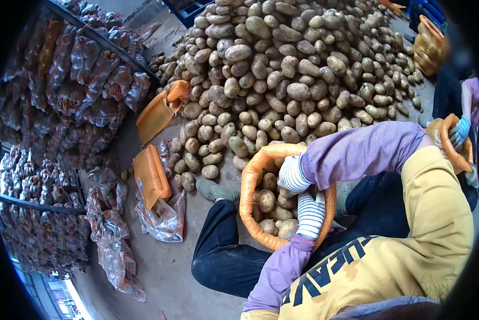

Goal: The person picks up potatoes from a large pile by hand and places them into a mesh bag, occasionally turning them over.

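An orange mesh sack (248, 209) with a rolled-down rim stands between my bent legs, part-filled with potatoes (266, 201). Both of my hands wear white gloves with dark stripes and reach inside its mouth. My right hand (293, 174) comes over the far rim from the right, close to the potatoes; its fingers are hidden. Just below it, my left hand (310, 211) reaches in over the near rim, its fingers mostly out of sight. Whether either hand grips a potato cannot be seen.
A large potato heap (298, 90) spreads across the floor ahead. Folded orange sacks (153, 176) and a clear plastic bag (167, 220) lie at left. Racks hold filled plastic bags (79, 74). At right, a person's blue-gloved hand (460, 132) touches another orange sack (438, 128).
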Demonstrator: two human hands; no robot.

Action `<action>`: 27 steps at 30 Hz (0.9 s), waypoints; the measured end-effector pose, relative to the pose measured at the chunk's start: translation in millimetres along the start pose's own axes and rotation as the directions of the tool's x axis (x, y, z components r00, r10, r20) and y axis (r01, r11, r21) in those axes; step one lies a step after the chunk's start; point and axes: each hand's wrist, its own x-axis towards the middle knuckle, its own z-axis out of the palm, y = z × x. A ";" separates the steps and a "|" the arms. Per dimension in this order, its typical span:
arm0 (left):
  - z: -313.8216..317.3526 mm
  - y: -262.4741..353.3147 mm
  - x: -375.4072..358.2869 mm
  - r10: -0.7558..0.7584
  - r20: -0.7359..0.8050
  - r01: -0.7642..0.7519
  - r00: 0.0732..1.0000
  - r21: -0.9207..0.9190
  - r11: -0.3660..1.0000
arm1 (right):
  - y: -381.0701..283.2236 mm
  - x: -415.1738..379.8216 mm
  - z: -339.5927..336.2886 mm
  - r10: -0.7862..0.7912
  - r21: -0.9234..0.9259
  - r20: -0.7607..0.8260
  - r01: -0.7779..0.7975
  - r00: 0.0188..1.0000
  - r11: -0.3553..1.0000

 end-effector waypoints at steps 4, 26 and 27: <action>-37.0 26.1 -51.2 0.183 -0.057 -0.189 0.982 -0.154 0.970 | -11.8 -21.6 -17.9 0.018 0.217 0.079 -0.035 0.997 0.976; -75.5 -31.0 13.3 0.254 0.015 -0.247 0.967 0.303 0.921 | 40.7 -94.2 -23.0 0.077 0.327 -0.316 0.032 0.946 0.945; -80.8 -18.5 17.1 0.234 -0.015 -0.230 0.972 0.143 0.963 | 40.6 -96.5 -28.3 0.160 0.538 -0.297 0.027 0.941 0.842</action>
